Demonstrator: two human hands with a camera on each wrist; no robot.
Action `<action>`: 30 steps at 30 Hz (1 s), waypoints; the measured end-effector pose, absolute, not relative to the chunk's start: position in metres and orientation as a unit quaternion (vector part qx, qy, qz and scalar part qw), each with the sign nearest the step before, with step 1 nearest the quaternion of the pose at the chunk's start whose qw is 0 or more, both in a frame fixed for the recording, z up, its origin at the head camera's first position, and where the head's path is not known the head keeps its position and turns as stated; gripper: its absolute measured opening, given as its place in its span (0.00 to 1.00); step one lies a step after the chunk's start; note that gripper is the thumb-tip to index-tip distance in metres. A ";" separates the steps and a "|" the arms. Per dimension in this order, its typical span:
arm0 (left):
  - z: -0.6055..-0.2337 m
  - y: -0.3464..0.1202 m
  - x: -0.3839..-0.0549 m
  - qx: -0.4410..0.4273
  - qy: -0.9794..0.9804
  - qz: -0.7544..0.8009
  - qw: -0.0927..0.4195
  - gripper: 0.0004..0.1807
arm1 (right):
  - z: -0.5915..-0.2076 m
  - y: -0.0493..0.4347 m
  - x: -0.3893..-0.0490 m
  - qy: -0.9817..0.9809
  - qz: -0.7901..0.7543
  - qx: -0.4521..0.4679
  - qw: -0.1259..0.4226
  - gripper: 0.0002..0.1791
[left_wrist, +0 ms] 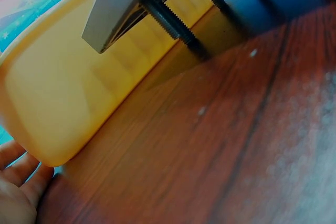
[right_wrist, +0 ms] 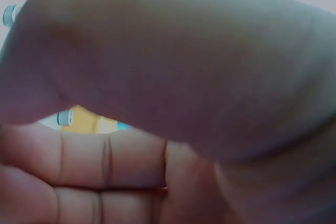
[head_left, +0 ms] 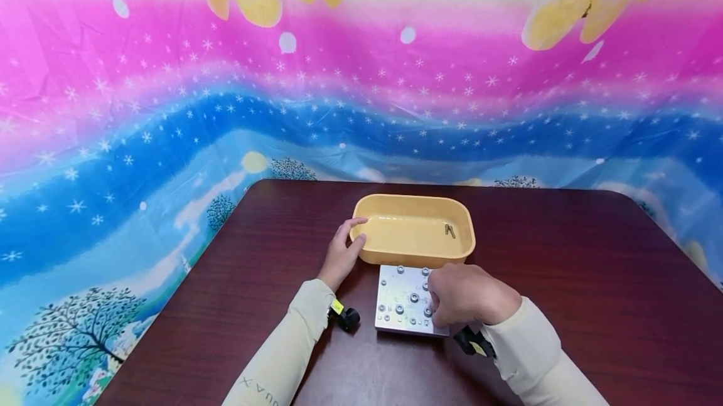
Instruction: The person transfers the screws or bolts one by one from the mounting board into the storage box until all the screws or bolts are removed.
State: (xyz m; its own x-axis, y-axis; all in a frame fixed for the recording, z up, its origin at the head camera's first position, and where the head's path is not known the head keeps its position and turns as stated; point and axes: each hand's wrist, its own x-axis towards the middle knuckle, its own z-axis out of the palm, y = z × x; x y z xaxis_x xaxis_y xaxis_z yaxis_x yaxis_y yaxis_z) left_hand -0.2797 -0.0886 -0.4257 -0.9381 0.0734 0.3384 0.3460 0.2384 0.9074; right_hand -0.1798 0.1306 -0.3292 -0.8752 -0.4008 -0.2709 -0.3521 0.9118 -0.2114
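Observation:
My left hand (head_left: 341, 254) rests at the left end of a yellow plastic bin (head_left: 415, 262), its thumb and index finger touching the rim. In the left wrist view the fingers (left_wrist: 21, 174) lie extended against the bin's corner. In front of the bin is a metal plate (head_left: 400, 324) set with several socket-head screws (head_left: 415, 297). Threaded screw shanks (left_wrist: 168, 19) stick out below it. My right hand (head_left: 471, 293) reaches over the plate's right side, fingers curled, thumb and index pinching at a screw (head_left: 427, 312). Its fingers mostly hide the spot.
Inside the bin, toward its right end, lie a few small dark metal pieces (head_left: 449, 231), probably screws. Everything stands on a dark red-brown table (head_left: 565, 255). A printed cloth (head_left: 361, 80) hangs behind the table's far edge.

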 end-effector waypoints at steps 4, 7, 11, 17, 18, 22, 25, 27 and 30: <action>-0.446 -0.092 -0.295 -0.128 -0.781 -0.600 0.111 0.19 | -0.329 0.130 -0.180 0.965 -0.084 -0.195 0.153 0.09; -0.460 -0.095 -0.306 -0.121 -0.785 -0.598 0.110 0.18 | -0.329 0.130 -0.181 0.965 -0.084 -0.204 0.140 0.09; -0.459 -0.095 -0.307 -0.116 -0.790 -0.592 0.105 0.18 | -0.328 0.130 -0.182 0.966 -0.089 -0.204 0.133 0.09; -0.459 -0.095 -0.306 -0.120 -0.790 -0.592 0.104 0.19 | -0.329 0.129 -0.182 0.965 -0.097 -0.204 0.132 0.09; -0.459 -0.094 -0.306 -0.121 -0.789 -0.593 0.105 0.19 | -0.329 0.129 -0.182 0.965 -0.098 -0.206 0.131 0.09; -0.460 -0.094 -0.306 -0.127 -0.783 -0.599 0.108 0.19 | -0.327 0.130 -0.182 0.964 -0.109 -0.205 0.132 0.08; -0.460 -0.094 -0.306 -0.129 -0.783 -0.599 0.108 0.19 | -0.325 0.132 -0.182 0.962 -0.119 -0.209 0.128 0.08; -0.460 -0.094 -0.307 -0.127 -0.785 -0.596 0.107 0.19 | -0.323 0.133 -0.182 0.961 -0.125 -0.219 0.117 0.08; -0.459 -0.094 -0.306 -0.121 -0.789 -0.593 0.104 0.19 | -0.321 0.135 -0.183 0.955 -0.147 -0.235 0.102 0.08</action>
State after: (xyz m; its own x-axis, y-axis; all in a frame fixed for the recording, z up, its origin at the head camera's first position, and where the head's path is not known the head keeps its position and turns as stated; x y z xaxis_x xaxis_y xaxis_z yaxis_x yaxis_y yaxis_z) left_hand -0.3060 -0.0940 -0.4586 -0.9491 0.0685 0.3076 0.3145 0.2672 0.9109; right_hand -0.1829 0.1353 -0.3211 -0.8686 -0.4794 -0.1257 -0.4196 0.8463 -0.3282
